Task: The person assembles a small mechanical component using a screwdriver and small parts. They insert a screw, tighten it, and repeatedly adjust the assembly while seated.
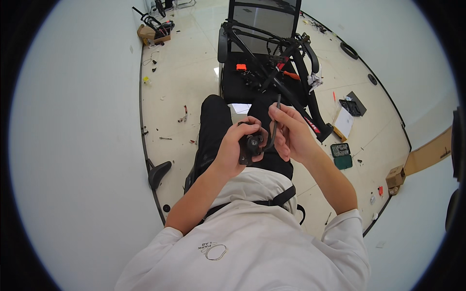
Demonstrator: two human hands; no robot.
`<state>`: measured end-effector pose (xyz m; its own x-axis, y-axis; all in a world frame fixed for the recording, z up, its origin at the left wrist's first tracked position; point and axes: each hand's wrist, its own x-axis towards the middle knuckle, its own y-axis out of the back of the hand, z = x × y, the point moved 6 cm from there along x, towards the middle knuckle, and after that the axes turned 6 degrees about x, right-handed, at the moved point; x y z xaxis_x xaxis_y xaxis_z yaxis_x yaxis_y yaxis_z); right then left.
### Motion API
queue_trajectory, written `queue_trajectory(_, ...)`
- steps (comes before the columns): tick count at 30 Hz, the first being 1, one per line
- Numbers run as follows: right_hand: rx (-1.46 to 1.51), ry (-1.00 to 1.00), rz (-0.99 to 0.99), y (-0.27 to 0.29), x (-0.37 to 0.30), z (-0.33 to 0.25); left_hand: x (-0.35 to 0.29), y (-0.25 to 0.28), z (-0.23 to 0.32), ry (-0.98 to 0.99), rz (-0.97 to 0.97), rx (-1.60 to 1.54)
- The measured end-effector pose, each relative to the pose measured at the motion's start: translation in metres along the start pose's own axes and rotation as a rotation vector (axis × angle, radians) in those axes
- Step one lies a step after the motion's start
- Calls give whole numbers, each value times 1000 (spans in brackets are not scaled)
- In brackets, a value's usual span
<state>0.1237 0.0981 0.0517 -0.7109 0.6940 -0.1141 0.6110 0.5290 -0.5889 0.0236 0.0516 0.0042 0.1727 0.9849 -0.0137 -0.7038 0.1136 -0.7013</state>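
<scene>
My left hand (pixel 230 148) is wrapped round a small black bicycle part (pixel 253 142) with a round bolt head, held above my lap; its exact kind is unclear. Between the thumb and fingers of my right hand (pixel 295 132) is a dark hex key (pixel 278 104), its long arm pointing up and away from me. The key's bent lower end reaches the black part's right side; I cannot tell whether it sits in a bolt. Beyond my knees, a black bicycle frame (pixel 250 54) with red accents lies across a black office chair (pixel 232 87).
On the chair lie an orange block (pixel 241 67) and an orange-handled tool (pixel 291 75). To the right on the floor are a green case of small parts (pixel 341 156), a black tool case (pixel 350 107) and cardboard (pixel 427 154). A bicycle saddle (pixel 158 173) leans by the left wall.
</scene>
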Motion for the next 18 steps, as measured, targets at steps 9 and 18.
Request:
queue_trajectory(9,94,1,83,20,0,7,-1,-4,-2,91,-141,-263)
queue_trajectory(18,187,16,74,42,-4,11,2,-5,-2,13,-145,-115)
